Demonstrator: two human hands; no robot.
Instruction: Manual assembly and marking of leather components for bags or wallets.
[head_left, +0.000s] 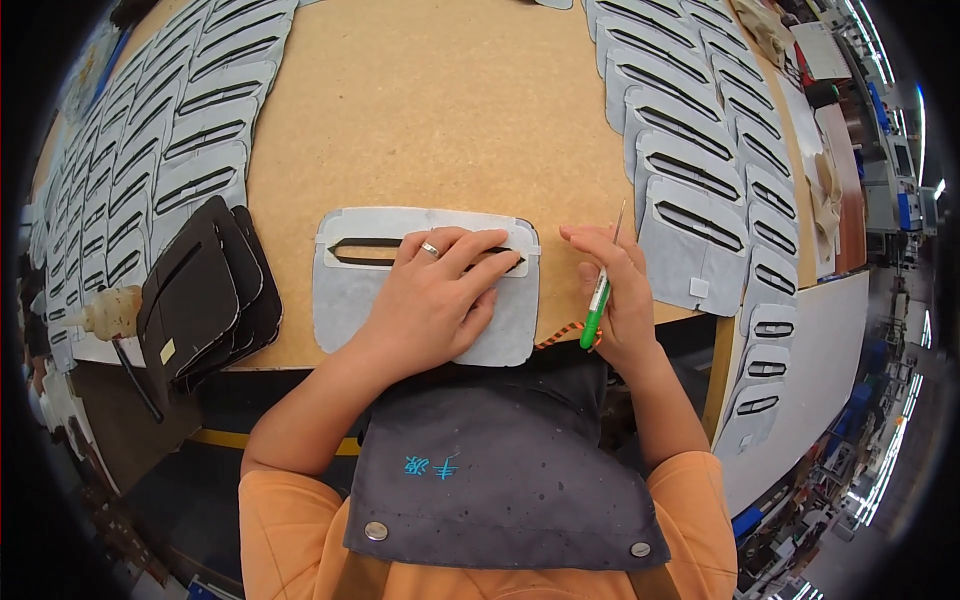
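A light-grey panel (420, 315) with rounded corners and a long dark-edged slot lies at the table's front edge. My left hand (440, 295), a ring on one finger, rests flat across it, fingers stretched over the right part of the slot and hiding some of it. Just right of the panel, my right hand (622, 300) is closed around a slim tool with a green handle (592, 325) and a thin pointed tip turned upward; its exact kind is unclear. An orange-and-black cord (560, 336) lies between the panel and that hand.
Overlapping rows of similar slotted panels line the left (205, 140) and right (690, 215) of the brown tabletop (430, 110). Dark panels (195, 290) are stacked at the front left, beside a bottle (110, 312) and a dark rod (138, 382). A white board (800, 370) stands right.
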